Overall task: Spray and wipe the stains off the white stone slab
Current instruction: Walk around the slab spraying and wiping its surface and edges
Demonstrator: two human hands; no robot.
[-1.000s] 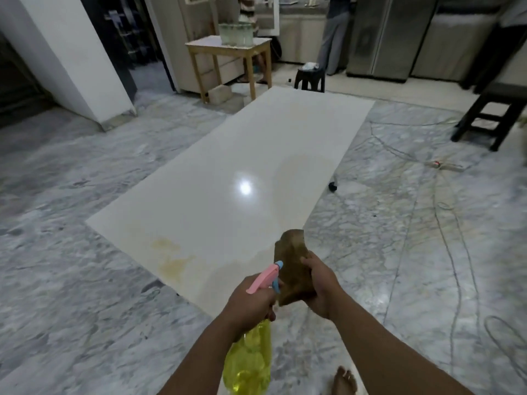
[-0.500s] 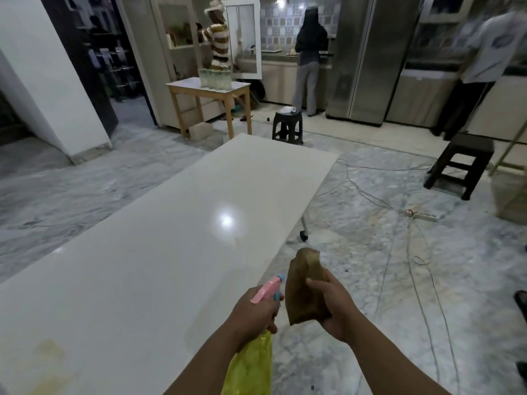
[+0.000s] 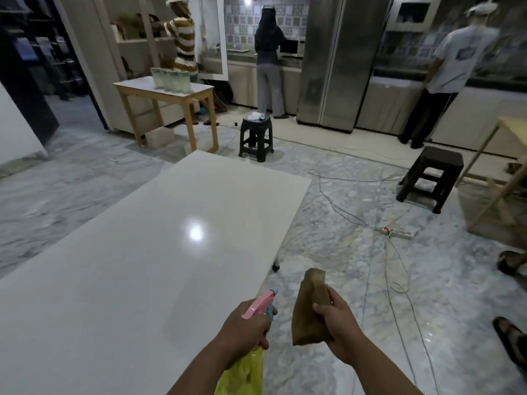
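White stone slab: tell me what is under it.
Under the white stone slab only one small dark caster shows at its right edge, on the marble floor. The slab covers everything else.

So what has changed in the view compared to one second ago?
The view rose: the slab's yellow stains near its close end left the frame, and the kitchen came in. The left hand still holds the spray bottle, the right hand the brown cloth.

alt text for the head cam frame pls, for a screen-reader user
Seen from above, a person's left hand grips a yellow spray bottle with a pink trigger, and the right hand holds a folded brown cloth, both at the near edge of a glossy white stone slab. Behind it lie a marble floor, cables, two dark stools and people at kitchen counters.
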